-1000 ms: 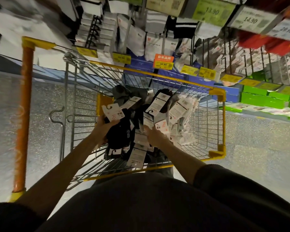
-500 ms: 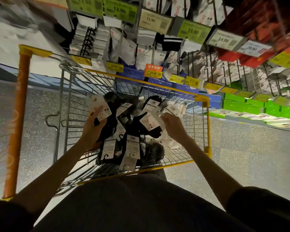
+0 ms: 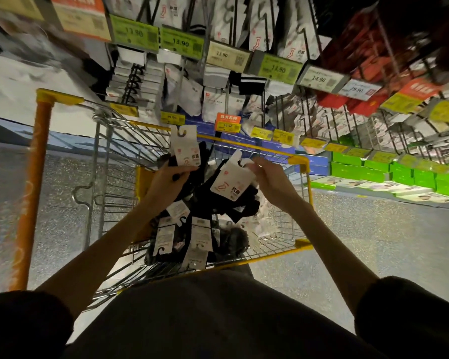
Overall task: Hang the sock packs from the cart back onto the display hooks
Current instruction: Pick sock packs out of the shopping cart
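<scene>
A wire cart (image 3: 300,161) with yellow rims stands in front of me, holding several black sock packs (image 3: 201,235) with white header cards. My left hand (image 3: 166,181) grips one black sock pack (image 3: 183,147) by its white card, raised above the cart's far part. My right hand (image 3: 268,177) pinches a second black sock pack (image 3: 231,181) at its card's hook end, held over the cart's middle. Display hooks (image 3: 244,81) with hanging sock packs fill the wall beyond the cart.
Price tags (image 3: 180,42) in green, white and orange hang along the hook rows. Green boxes (image 3: 399,174) and blue boxes (image 3: 314,161) line the low shelf at the right. The cart's orange handle (image 3: 30,195) runs down the left. Speckled floor lies on both sides.
Both hands have lifted out of the pile, each with a sock pack, and risen toward the display. The view has tilted upward, showing more of the hook rows.
</scene>
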### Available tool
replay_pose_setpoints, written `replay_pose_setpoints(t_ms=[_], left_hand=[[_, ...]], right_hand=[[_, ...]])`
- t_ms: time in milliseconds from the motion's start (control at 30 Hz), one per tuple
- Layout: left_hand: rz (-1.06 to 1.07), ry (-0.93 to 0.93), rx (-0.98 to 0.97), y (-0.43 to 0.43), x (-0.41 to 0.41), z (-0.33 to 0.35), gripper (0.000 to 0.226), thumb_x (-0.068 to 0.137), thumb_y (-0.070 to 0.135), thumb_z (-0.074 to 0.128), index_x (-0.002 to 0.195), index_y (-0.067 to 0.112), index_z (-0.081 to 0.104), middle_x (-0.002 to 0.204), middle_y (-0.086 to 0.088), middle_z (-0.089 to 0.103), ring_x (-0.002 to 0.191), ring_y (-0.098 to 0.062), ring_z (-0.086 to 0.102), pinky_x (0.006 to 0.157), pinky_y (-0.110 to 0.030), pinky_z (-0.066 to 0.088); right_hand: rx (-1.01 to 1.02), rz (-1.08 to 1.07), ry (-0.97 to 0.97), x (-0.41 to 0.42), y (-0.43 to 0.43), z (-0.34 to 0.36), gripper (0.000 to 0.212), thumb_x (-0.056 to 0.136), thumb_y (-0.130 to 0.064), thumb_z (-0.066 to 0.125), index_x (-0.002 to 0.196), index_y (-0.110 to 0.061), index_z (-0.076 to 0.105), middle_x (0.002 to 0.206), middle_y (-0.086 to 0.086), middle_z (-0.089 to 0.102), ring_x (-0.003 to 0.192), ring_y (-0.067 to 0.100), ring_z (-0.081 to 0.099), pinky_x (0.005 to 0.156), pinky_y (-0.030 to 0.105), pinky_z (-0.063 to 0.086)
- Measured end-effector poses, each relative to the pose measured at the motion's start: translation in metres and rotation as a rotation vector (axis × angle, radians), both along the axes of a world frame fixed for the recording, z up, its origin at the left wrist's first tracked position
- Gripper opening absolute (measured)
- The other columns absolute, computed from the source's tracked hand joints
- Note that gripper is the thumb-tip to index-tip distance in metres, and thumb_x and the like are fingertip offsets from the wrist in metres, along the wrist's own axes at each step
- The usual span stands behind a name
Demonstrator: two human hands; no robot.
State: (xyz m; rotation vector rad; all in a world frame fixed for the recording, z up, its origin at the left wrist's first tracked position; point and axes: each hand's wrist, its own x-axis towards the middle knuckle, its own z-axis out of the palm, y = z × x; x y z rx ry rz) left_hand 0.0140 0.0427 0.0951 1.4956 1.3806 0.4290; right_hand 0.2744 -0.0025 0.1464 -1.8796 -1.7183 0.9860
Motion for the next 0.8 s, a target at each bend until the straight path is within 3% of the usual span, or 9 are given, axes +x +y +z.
replay_pose_setpoints(t_ms=[100,167,233,300,400,467,600,700,800], left_hand=[[0.005,-0.185,-0.145,0.005,0.006,0.016,0.024,0.1,0.008,0.055,0.118,0.013,0.07,0.147,-0.008,0.05,0.132,-0.021,0.049,0.11,-0.036,0.045],[-0.017,-0.395,-0.338,0.01,0.009,0.031,0.027,0.097,0.03,0.06,0.118,0.015,0.069,0.135,-0.009,0.063,0.123,-0.025,0.061,0.101,-0.038,0.053],[-0.18,-0.385,-0.418,0.017,0.011,0.044,0.045,0.081,0.057,0.067,0.113,0.025,0.072,0.12,-0.001,0.072,0.11,-0.02,0.069,0.089,-0.03,0.058],[-0.351,-0.29,-0.472,0.024,0.015,0.056,0.051,0.064,0.067,0.076,0.106,0.039,0.068,0.104,0.018,0.075,0.097,-0.005,0.072,0.085,-0.024,0.058],[-0.412,-0.368,-0.641,0.029,0.023,0.064,0.071,0.045,0.058,0.092,0.107,0.04,0.063,0.102,0.022,0.075,0.096,0.001,0.071,0.086,-0.022,0.057],[-0.326,-0.453,-0.744,0.028,0.028,0.063,0.071,0.044,0.043,0.098,0.108,0.032,0.067,0.106,0.01,0.076,0.098,-0.009,0.073,0.08,-0.023,0.058],[-0.119,-0.527,-0.845,0.014,0.034,0.06,0.046,0.069,0.036,0.078,0.111,0.019,0.071,0.102,-0.001,0.078,0.09,-0.017,0.075,0.086,-0.034,0.052],[0.013,-0.648,-0.872,0.006,0.035,0.063,0.046,0.07,0.039,0.076,0.109,0.016,0.071,0.098,-0.005,0.075,0.088,-0.021,0.073,0.083,-0.035,0.051],[0.107,-0.74,-0.818,0.009,0.033,0.073,0.047,0.075,0.036,0.073,0.116,0.013,0.067,0.101,-0.007,0.073,0.092,-0.022,0.071,0.083,-0.035,0.053]], right_hand=[[0.108,0.066,0.012,0.001,0.006,0.01,0.028,0.103,-0.02,0.043,0.11,-0.002,0.063,0.091,0.004,0.066,0.076,0.009,0.055,0.063,0.009,0.04],[0.115,0.083,0.045,0.001,0.013,0.02,0.024,0.102,-0.016,0.046,0.112,-0.003,0.065,0.087,-0.008,0.062,0.072,-0.002,0.052,0.065,0.003,0.038],[0.035,0.066,0.114,-0.001,0.023,0.035,0.017,0.103,-0.014,0.048,0.104,-0.014,0.065,0.082,-0.013,0.058,0.068,-0.003,0.052,0.065,0.012,0.04],[-0.028,0.067,0.164,-0.006,0.036,0.052,0.021,0.103,-0.012,0.048,0.088,-0.023,0.058,0.078,-0.006,0.053,0.066,0.001,0.047,0.066,0.025,0.041],[-0.117,0.059,0.183,-0.008,0.055,0.072,0.023,0.103,-0.012,0.047,0.093,0.002,0.062,0.087,0.027,0.055,0.072,0.023,0.05,0.062,0.033,0.04],[-0.186,0.0,0.177,-0.009,0.063,0.078,0.024,0.103,-0.015,0.048,0.103,0.002,0.064,0.094,0.021,0.056,0.079,0.023,0.051,0.063,0.031,0.04],[-0.294,-0.199,0.278,-0.013,0.066,0.075,0.03,0.102,-0.024,0.052,0.115,0.001,0.063,0.11,0.018,0.06,0.092,0.023,0.061,0.055,0.026,0.051],[-0.338,-0.406,0.522,-0.013,0.058,0.073,0.041,0.098,-0.039,0.056,0.125,-0.009,0.06,0.123,0.012,0.064,0.108,0.028,0.064,0.076,0.033,0.054],[-0.313,-0.367,0.577,-0.012,0.041,0.072,0.037,0.094,-0.036,0.063,0.124,-0.013,0.062,0.125,0.02,0.063,0.119,0.04,0.057,0.091,0.044,0.048]])
